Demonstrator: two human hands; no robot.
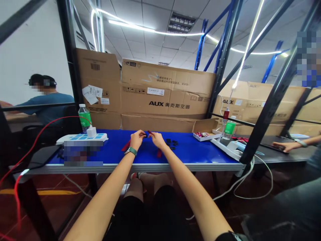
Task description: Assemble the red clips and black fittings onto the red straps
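Both my hands are close together above the blue tabletop [193, 152]. My left hand [136, 140] has its fingers closed on a small black piece [144, 136], too small to make out its kind. My right hand [156, 139] pinches the end of a red strap [149, 132], whose tip points toward the black piece. A red length of strap [126, 146] shows beside my left wrist, and another red bit [159, 153] lies under my right wrist. Whether these join is hidden by the hands. Several small black parts [175, 143] lie right of my right hand.
A white power strip [72, 138] and a green-labelled bottle [84, 117] stand at left. An open small carton [204, 137] sits back right, near another power strip [225, 149]. Cardboard [165, 93] walls the back. Co-workers are at both sides; one hand [287, 146] shows far right.
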